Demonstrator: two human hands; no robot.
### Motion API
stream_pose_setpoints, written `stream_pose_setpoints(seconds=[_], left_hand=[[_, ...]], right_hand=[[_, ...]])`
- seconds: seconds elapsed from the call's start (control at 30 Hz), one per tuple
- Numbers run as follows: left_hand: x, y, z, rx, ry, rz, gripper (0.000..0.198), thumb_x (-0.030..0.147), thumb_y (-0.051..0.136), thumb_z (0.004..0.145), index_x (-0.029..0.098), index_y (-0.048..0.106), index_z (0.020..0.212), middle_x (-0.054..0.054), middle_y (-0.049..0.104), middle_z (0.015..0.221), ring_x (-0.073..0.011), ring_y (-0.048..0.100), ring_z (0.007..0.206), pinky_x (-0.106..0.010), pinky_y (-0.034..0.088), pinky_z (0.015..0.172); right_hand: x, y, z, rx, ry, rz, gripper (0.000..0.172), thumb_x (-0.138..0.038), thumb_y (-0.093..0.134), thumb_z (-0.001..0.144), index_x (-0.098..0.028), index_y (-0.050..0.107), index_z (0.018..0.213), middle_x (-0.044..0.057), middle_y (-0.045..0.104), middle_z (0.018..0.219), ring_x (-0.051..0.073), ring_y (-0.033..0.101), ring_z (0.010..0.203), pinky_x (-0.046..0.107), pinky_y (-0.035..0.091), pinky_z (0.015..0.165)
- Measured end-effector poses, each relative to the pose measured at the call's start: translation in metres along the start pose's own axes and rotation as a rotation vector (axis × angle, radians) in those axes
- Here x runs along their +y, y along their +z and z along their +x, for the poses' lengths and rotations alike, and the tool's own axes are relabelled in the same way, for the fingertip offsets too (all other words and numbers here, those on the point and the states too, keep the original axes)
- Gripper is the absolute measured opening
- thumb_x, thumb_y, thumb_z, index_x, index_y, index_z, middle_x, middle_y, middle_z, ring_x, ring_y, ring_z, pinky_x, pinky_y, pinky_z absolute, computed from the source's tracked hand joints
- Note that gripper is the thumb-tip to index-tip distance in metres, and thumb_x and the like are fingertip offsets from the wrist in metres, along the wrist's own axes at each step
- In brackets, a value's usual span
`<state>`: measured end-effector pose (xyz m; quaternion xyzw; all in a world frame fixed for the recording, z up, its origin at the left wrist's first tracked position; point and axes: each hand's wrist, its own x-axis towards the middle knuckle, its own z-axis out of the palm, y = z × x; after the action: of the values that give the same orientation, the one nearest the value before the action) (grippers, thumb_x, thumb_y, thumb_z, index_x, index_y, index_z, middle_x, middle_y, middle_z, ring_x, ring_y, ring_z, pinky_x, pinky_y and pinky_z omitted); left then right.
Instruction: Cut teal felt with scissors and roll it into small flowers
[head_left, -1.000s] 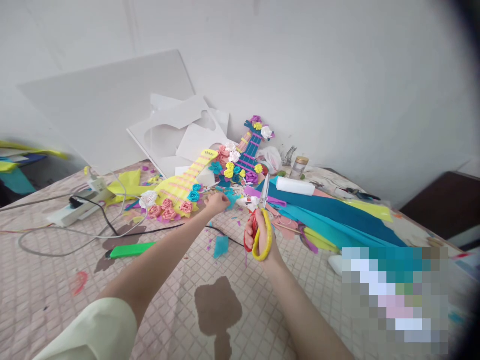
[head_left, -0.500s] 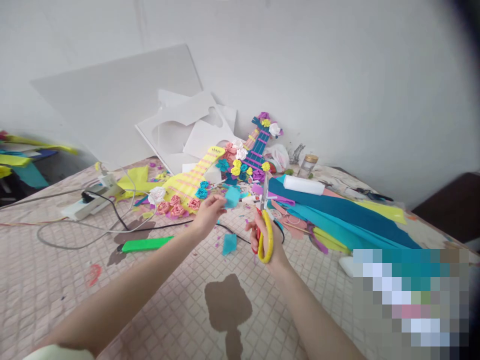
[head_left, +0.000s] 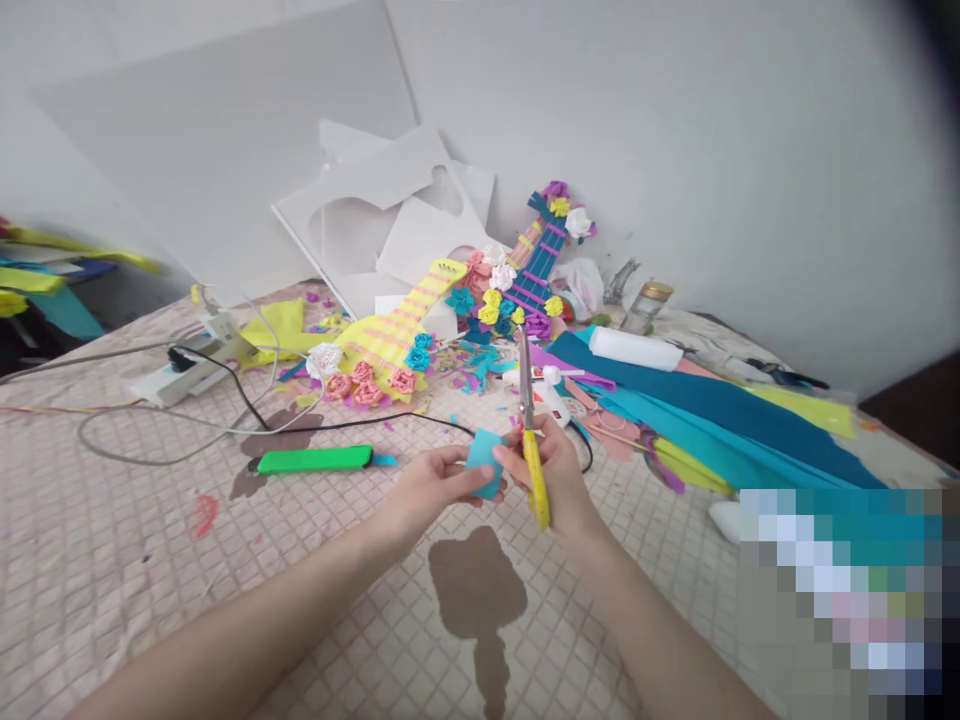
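Note:
A small piece of turquoise paper (head_left: pixel 484 462) is pinched between the thumb and fingers of my left hand (head_left: pixel 435 487). My right hand (head_left: pixel 559 470) grips scissors (head_left: pixel 534 440) with yellow-wrapped handles, their blades pointing away and looking closed. The thumb and fingers of that hand also touch the paper's right edge. Whether the paper is one layer or two, I cannot tell. Just beyond the hands lie a white glue gun (head_left: pixel 551 403) and turquoise paper scraps (head_left: pixel 484 368). Left of my left hand rests a green utility knife (head_left: pixel 315 460).
A yellow guitar-shaped cutout (head_left: pixel 386 330) with paper flowers lies at the back, near a blue one (head_left: pixel 541 265). White boards (head_left: pixel 360 200) lean on the wall. A power strip (head_left: pixel 176 380) with cables sits left; coloured paper sheets (head_left: pixel 712 420) and a glass jar (head_left: pixel 646 305) are right.
Both hands have come together, and the right now touches the paper with the scissors still held. The separate turquoise piece on the table no longer shows. The view has shifted.

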<state>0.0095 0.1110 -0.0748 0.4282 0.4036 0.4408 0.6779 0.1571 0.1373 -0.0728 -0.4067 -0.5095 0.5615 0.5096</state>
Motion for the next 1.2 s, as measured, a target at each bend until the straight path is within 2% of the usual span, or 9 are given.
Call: stream_pose_setpoints(seconds=[0.07, 0.2, 0.43, 0.77, 1.0, 1.1, 1.2], left_hand=[[-0.001, -0.005, -0.002, -0.005, -0.038, 0.088, 0.017, 0.03, 0.068, 0.071, 0.013, 0.067, 0.075, -0.006, 0.069, 0.069, -0.013, 0.062, 0.063, -0.022, 0.044, 0.06], [-0.002, -0.011, -0.005, -0.016, -0.114, 0.113, 0.018, 0.032, 0.068, 0.07, 0.014, 0.068, 0.07, -0.005, 0.07, 0.069, -0.0121, 0.063, 0.061, -0.021, 0.044, 0.058], [0.004, -0.007, -0.011, -0.024, -0.13, 0.179, 0.015, 0.027, 0.067, 0.071, 0.013, 0.064, 0.067, -0.001, 0.069, 0.062, -0.0094, 0.062, 0.058, -0.019, 0.043, 0.058], [-0.004, -0.01, -0.015, -0.023, -0.013, 0.424, 0.014, 0.027, 0.06, 0.075, 0.015, 0.061, 0.068, -0.001, 0.07, 0.067, -0.0127, 0.063, 0.063, -0.021, 0.045, 0.06], [-0.004, -0.008, -0.014, -0.01, 0.0, 0.451, 0.015, 0.028, 0.059, 0.075, 0.014, 0.062, 0.069, -0.002, 0.07, 0.069, -0.0138, 0.064, 0.065, -0.022, 0.047, 0.061], [-0.001, -0.014, -0.008, 0.045, 0.033, 0.478, 0.012, 0.025, 0.059, 0.075, 0.014, 0.062, 0.072, -0.002, 0.069, 0.067, -0.0135, 0.065, 0.065, -0.022, 0.048, 0.062], [0.001, -0.025, 0.0, 0.048, -0.005, 0.599, 0.016, 0.029, 0.056, 0.076, 0.014, 0.061, 0.071, -0.003, 0.069, 0.069, -0.0126, 0.064, 0.057, -0.02, 0.045, 0.052]], right_hand=[[0.001, 0.001, -0.001, -0.004, 0.02, -0.045, 0.036, -0.024, 0.072, 0.06, -0.022, 0.04, 0.076, -0.008, 0.055, 0.065, 0.003, 0.039, 0.039, 0.016, 0.028, 0.034], [0.004, 0.002, 0.0, 0.024, 0.039, -0.029, 0.04, -0.024, 0.074, 0.056, -0.022, 0.041, 0.077, -0.008, 0.056, 0.065, 0.003, 0.038, 0.039, 0.017, 0.026, 0.035], [0.01, -0.002, 0.007, 0.057, 0.036, 0.016, 0.04, -0.021, 0.076, 0.053, -0.022, 0.042, 0.074, -0.009, 0.055, 0.06, 0.003, 0.039, 0.037, 0.016, 0.028, 0.035], [0.012, 0.001, 0.005, 0.059, 0.028, 0.031, 0.04, -0.019, 0.076, 0.054, -0.021, 0.042, 0.075, -0.009, 0.056, 0.06, 0.003, 0.041, 0.038, 0.015, 0.029, 0.035], [0.009, 0.004, 0.001, 0.044, 0.0, 0.047, 0.039, -0.023, 0.076, 0.056, -0.02, 0.043, 0.078, -0.007, 0.057, 0.064, 0.003, 0.043, 0.04, 0.015, 0.034, 0.036], [0.008, 0.003, 0.003, 0.053, -0.026, 0.08, 0.034, -0.028, 0.073, 0.062, -0.02, 0.044, 0.077, -0.006, 0.057, 0.066, 0.003, 0.043, 0.038, 0.015, 0.032, 0.034], [0.005, 0.0, 0.007, 0.119, -0.06, 0.09, 0.032, -0.03, 0.071, 0.065, -0.02, 0.042, 0.075, -0.006, 0.055, 0.063, 0.002, 0.04, 0.035, 0.015, 0.027, 0.031]])
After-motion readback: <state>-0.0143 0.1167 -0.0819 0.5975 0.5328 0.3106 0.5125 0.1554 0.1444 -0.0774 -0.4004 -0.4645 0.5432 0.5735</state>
